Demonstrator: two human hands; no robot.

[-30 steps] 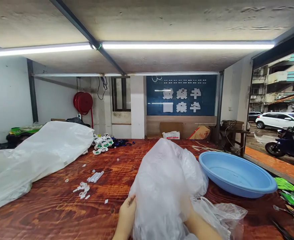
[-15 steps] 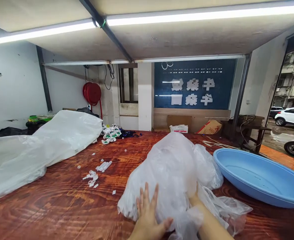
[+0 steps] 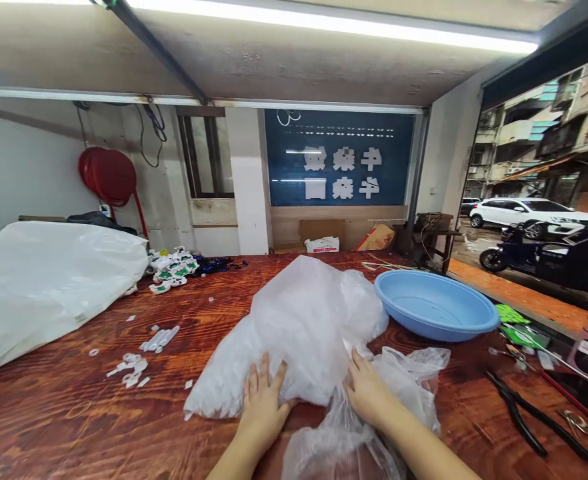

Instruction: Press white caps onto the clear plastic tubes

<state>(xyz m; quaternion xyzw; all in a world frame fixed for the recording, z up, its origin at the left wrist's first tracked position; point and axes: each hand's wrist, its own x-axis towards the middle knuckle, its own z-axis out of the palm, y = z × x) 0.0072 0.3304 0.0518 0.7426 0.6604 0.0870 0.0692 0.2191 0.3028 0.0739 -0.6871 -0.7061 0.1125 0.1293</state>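
A large translucent plastic bag (image 3: pixel 294 313) bulges with whitish contents on the reddish wooden table. Against its lower front lies my left hand (image 3: pixel 263 400), fingers spread and holding nothing. My right hand (image 3: pixel 367 390) is at the bag's right side, by the gathered plastic; its fingers are bent and partly hidden, so whether they grip the plastic cannot be made out. Loose clear plastic (image 3: pixel 344 450) trails from the bag toward the front edge, between and below my hands.
Right of the bag are a blue basin (image 3: pixel 437 303), black-handled pliers (image 3: pixel 529 413) and scissors (image 3: pixel 587 430). Small white pieces (image 3: pixel 133 368) lie to the left, near a big white sack (image 3: pixel 59 287). White and green parts (image 3: pixel 174 267) are piled farther back.
The view has turned to the right, bringing the pliers and scissors into sight. My right hand, formerly mostly hidden behind the plastic, now shows on the bag's right side. My left hand remains spread on the bag.
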